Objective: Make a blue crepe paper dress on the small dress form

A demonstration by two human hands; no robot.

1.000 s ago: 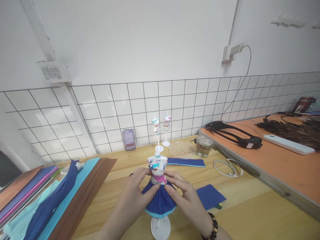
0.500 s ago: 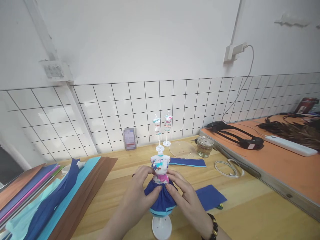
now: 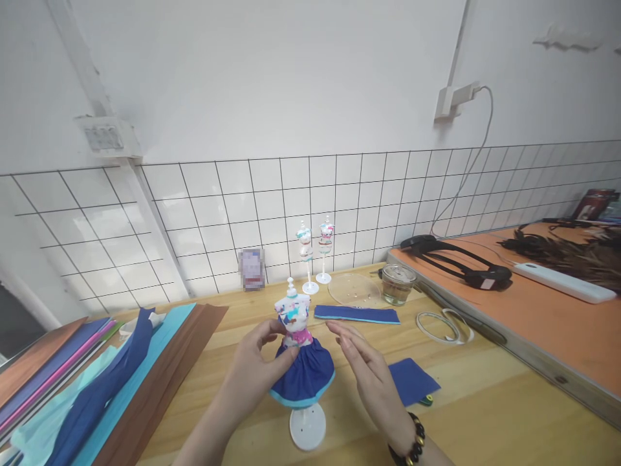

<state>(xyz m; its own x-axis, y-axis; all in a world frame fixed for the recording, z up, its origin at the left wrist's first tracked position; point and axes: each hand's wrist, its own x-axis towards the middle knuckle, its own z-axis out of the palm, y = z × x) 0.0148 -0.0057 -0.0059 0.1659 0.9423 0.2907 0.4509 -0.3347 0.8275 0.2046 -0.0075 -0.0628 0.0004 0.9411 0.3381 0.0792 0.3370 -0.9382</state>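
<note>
A small white doll mannequin [image 3: 292, 315] with a patterned bodice and dark blue, turquoise-edged skirt is being gripped at the waist by the left hand [image 3: 253, 369], on the wooden tabletop [image 3: 485, 414]. The right hand [image 3: 365, 367] is being held flat and unclenched just beside the skirt, apparently clear of it.

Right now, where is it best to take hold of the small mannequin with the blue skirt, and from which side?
Probably the mannequin's bare waist above the blue skirt, from the right: the left hand already pinches its left, and the right hand is open beside it.
</note>
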